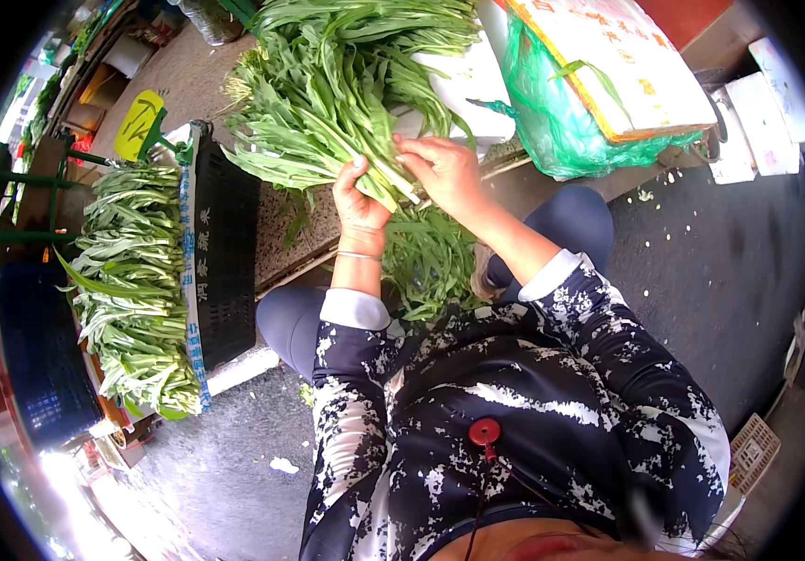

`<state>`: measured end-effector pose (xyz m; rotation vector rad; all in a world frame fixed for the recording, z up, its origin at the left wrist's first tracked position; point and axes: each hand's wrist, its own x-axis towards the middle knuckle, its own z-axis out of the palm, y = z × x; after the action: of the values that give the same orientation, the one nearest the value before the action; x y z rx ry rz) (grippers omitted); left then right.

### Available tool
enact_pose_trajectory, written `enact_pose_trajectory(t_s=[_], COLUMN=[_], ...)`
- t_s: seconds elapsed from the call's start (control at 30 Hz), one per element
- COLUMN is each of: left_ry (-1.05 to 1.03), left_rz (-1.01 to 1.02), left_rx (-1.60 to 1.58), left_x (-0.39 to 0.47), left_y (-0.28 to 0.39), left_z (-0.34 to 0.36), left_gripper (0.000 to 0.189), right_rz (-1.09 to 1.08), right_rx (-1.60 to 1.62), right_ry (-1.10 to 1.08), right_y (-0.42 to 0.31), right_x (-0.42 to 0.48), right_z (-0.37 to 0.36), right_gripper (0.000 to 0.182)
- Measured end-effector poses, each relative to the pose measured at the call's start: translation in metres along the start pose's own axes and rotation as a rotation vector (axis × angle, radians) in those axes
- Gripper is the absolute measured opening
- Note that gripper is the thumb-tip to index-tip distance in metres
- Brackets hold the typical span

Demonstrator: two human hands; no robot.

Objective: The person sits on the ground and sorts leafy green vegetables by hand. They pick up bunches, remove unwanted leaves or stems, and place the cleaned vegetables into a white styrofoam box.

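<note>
A bunch of long-leafed greens (pixel 332 133) lies across my left hand (pixel 360 196), whose thumb presses over the pale stems. At the stem side my right hand (pixel 444 172) has its thumb and fingertips pinched together against the bunch. Whether a single stem or leaf is caught between those fingertips is too small to tell. Beyond both hands, a larger pile of the same greens (pixel 367 28) rests on a white foam board (pixel 472 84). Loose leaves (pixel 430 259) are heaped below my hands, between my knees.
To the left, a black plastic crate (pixel 223 259) stands beside neatly stacked greens (pixel 135 287) with a yellow sign (pixel 139 125) above. At upper right, a white foam box lid (pixel 620 63) lies over green plastic bags (pixel 556 133). Scraps dot the dark floor (pixel 690 259). A beige basket (pixel 754 452) sits lower right.
</note>
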<state>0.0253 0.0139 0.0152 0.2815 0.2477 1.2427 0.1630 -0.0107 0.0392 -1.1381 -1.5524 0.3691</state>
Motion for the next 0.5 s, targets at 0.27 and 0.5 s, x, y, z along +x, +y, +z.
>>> enact_pose_trajectory(t_s=[0.27,0.5], left_ry=[-0.136,-0.130], left_rz=[-0.020,-0.024], left_rx=[-0.176,-0.174], left_x=[0.004,-0.001], left_y=[0.016,0.019], left_z=[0.010,0.004], left_gripper=[0.054,0.056], right_rz=[0.122,0.499], right_rx=[-0.111,-0.195], right_ry=[-0.404,-0.187], right_y=[0.028,0.019], right_x=[-0.074,-0.014], right_z=[-0.042,-0.058], right_gripper=[0.018,0.021])
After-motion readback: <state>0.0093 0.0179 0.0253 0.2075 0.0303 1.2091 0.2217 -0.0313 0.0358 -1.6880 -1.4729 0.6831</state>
